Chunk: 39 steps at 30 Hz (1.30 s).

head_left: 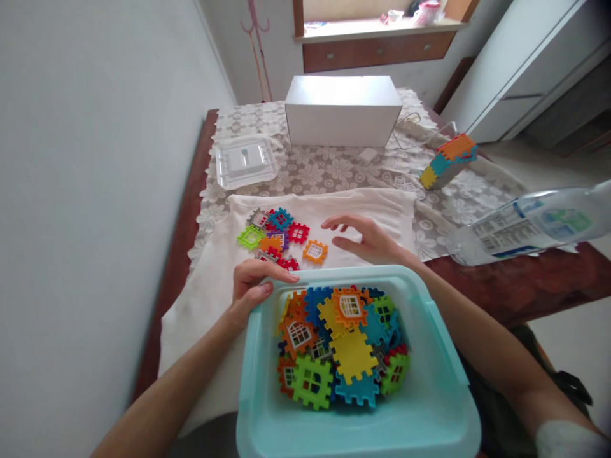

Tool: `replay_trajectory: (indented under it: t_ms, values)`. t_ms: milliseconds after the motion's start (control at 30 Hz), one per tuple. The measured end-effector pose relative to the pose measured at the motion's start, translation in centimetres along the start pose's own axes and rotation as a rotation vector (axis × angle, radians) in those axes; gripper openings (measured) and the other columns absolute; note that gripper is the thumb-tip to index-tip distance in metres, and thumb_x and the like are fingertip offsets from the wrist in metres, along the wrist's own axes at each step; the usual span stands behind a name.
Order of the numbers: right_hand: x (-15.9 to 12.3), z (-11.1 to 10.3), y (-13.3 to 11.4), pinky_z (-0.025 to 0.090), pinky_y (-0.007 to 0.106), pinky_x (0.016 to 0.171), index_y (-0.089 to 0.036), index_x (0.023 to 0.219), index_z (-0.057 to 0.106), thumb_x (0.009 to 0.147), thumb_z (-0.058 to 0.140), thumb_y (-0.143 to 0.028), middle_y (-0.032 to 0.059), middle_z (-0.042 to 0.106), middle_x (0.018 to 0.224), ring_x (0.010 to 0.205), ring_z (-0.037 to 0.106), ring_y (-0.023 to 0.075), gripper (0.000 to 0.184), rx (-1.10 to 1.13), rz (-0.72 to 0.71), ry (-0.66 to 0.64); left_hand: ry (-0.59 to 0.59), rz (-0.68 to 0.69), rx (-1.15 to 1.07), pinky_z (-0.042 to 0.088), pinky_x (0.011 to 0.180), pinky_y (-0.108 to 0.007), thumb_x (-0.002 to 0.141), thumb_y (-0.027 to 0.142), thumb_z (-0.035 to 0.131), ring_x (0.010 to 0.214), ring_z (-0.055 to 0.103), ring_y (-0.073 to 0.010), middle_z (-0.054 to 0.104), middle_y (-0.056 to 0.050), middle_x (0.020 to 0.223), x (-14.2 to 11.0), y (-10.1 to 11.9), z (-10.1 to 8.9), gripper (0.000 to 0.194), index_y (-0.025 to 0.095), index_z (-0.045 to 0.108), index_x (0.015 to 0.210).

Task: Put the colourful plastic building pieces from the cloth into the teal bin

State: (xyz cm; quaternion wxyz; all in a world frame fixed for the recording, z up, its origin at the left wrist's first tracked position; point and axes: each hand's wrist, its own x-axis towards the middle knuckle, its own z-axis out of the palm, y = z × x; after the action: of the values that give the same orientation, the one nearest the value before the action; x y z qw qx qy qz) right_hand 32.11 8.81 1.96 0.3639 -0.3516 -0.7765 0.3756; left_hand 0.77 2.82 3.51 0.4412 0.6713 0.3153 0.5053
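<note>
Nearest me is a light teal plastic bin (358,436), tilted so that its inside faces me. It holds several interlocking toy building tiles, among them a yellow tile (354,355) and a green window tile (312,381). My left hand (255,286) grips the bin's far left corner, thumb and fingers at the rim. Beyond the far rim, my right hand (365,238) is open with its fingers stretched to the left and nothing in them. Left of its fingertips lie an orange window tile (315,252), a red tile (298,233) and a loose cluster of other tiles.
A white cloth (334,203) lies under the loose tiles. Behind it are a clear plastic lid (245,162) and a white box (341,117). At right stand a built tile block (449,161) and a large clear bottle (529,222). A wall (95,191) borders the left side.
</note>
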Motion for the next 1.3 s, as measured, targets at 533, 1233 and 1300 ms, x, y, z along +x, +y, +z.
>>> replay_trajectory:
  t_ms: [533,1233,1300]
  values:
    - [1.0,0.0,2.0,0.047,0.034,0.065,-0.024,0.07,0.057,0.103,0.06,-0.083,0.0016,0.058,0.066,0.062,0.052,0.0182,0.067,0.101,0.194,0.351,0.127,0.009,-0.011,0.054,0.055,-0.032,0.087,0.045,0.074,0.06,0.076,-0.023,0.087,-0.009,0.078,-0.1,0.5,0.7,0.032,0.022,0.096,0.085]
    - [-10.6,-7.6,0.8,0.054,0.067,0.122,-0.029,0.131,0.08,0.105,0.069,-0.035,0.0133,0.073,0.155,0.146,0.066,0.0398,0.029,-0.545,0.149,-0.116,0.088,-0.006,-0.115,0.045,0.047,-0.028,0.08,0.03,0.068,0.053,0.07,-0.0171,0.087,-0.008,0.076,0.5,0.2,0.8,0.031,0.021,0.096,0.088]
    - [-11.2,-7.5,1.8,0.06,0.062,0.114,-0.028,0.122,0.082,0.105,0.067,-0.035,0.0134,0.079,0.14,0.131,0.072,0.0365,0.023,-0.525,0.133,-0.101,0.098,-0.024,-0.113,0.046,0.046,-0.028,0.08,0.031,0.068,0.052,0.069,-0.018,0.086,-0.009,0.075,0.5,0.3,0.9,0.031,0.02,0.096,0.086]
